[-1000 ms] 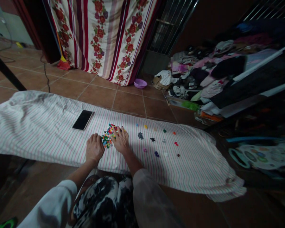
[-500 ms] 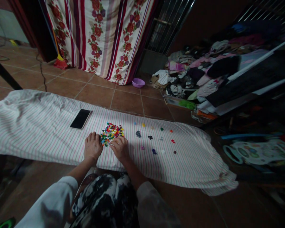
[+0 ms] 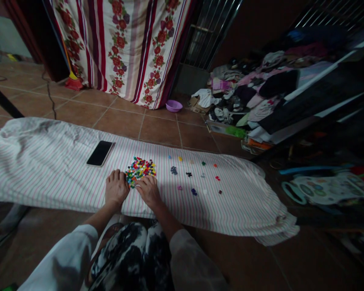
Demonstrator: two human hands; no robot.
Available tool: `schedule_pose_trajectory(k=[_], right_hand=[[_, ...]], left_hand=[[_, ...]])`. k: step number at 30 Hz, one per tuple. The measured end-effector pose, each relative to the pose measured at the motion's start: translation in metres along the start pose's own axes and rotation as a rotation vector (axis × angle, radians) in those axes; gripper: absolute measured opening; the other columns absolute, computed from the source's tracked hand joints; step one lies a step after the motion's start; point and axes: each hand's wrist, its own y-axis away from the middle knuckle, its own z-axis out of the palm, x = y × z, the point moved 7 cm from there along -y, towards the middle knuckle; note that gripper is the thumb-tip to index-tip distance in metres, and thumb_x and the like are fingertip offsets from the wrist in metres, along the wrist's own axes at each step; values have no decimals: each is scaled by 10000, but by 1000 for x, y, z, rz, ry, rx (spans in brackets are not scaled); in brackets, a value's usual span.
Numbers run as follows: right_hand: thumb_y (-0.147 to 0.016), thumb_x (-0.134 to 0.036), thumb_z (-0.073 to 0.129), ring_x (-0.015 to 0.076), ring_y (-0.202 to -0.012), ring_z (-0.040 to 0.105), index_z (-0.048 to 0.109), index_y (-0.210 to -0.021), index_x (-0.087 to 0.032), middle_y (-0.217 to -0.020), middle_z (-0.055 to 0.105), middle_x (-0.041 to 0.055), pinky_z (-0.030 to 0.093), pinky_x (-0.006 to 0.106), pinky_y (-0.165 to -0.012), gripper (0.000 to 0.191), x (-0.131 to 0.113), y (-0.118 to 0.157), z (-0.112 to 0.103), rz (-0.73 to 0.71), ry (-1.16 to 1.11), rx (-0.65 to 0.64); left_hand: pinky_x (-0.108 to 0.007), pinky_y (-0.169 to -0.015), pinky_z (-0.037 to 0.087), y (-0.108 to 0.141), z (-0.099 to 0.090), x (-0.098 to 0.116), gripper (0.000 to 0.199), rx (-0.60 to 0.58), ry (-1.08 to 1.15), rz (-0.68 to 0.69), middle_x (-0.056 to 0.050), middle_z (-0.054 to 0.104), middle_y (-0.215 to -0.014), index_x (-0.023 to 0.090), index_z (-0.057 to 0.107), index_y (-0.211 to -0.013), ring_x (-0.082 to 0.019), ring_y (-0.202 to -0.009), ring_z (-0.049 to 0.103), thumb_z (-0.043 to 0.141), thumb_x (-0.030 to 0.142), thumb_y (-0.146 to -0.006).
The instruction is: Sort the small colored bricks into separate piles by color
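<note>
A mixed pile of tiny coloured pieces (image 3: 144,166) lies on a striped cloth (image 3: 60,178). My left hand (image 3: 117,189) rests palm down at the pile's left edge, fingers stretched forward. At the near edge of the pile, my right hand (image 3: 149,191) reaches in with its fingers apart, their tips touching the pieces. Right of the pile are small sorted groups: a grey cluster (image 3: 174,170), a black group (image 3: 189,174), dark blue pieces (image 3: 194,192), red pieces (image 3: 217,178) and a yellow group (image 3: 180,159). Single pieces are too small to make out.
A phone (image 3: 100,153) lies on the cloth left of the pile. Beyond, on the tiled floor, are a purple basin (image 3: 174,106) and a broom (image 3: 74,82) by a flowered curtain (image 3: 133,48). Heaped clothes (image 3: 239,91) fill the far right.
The view has shifted slightly, so everything sits a little further left. My right fingers have moved slightly left along the pile's near edge; my left hand stays beside it.
</note>
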Motion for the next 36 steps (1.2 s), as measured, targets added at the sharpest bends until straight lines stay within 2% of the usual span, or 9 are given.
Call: schedule_pose_trajectory(k=[8, 12, 15, 22, 32, 36], right_hand=[[-914, -241, 637, 195, -1072, 502, 671, -897, -226, -931, 675, 14, 359, 349, -919, 40, -4, 2, -5, -10, -13, 21], [-898, -276, 661, 204, -1053, 516, 675, -1036, -238, -973, 682, 24, 381, 357, -912, 144, -2, 4, -5, 20, -13, 23], [-884, -321, 687, 209, -1027, 517, 688, -1083, -270, -958, 675, 25, 394, 361, -896, 206, -2, 3, -2, 14, 4, 1], [-887, -320, 687, 203, -1043, 505, 703, -1071, -300, -977, 667, 17, 405, 352, -899, 186, -4, 3, 4, -10, 31, -14], [-890, -255, 650, 204, -1039, 522, 663, -948, -235, -938, 681, 16, 423, 353, -929, 63, -7, 5, -2, -1, 8, 20], [-887, -204, 592, 211, -1018, 533, 636, -961, -222, -914, 673, 25, 438, 353, -924, 88, -7, 11, -7, 24, -7, 42]], left_hand=[[-473, -970, 397, 2, 2, 3, 328, -3, 48, 81, -183, 562, -1311, 141, 580, -1158, -316, -1251, 472, 434, 221, -876], [-457, -984, 400, 2, 3, 5, 335, -12, 65, 128, -174, 573, -1299, 145, 589, -1166, -305, -1261, 474, 431, 216, -879], [-464, -980, 403, 2, 4, 5, 333, -12, 70, 128, -174, 578, -1292, 150, 596, -1162, -304, -1255, 480, 429, 218, -882], [-450, -961, 412, 2, 2, 7, 313, -6, 42, 134, -163, 594, -1269, 126, 590, -1132, -295, -1219, 506, 400, 227, -905], [-444, -951, 409, 2, 1, 3, 309, 16, 67, 121, -160, 612, -1260, 139, 583, -1129, -290, -1217, 517, 420, 220, -879], [-428, -925, 409, 2, -3, 4, 298, 17, 69, 106, -153, 616, -1251, 152, 585, -1113, -286, -1194, 532, 413, 226, -881]])
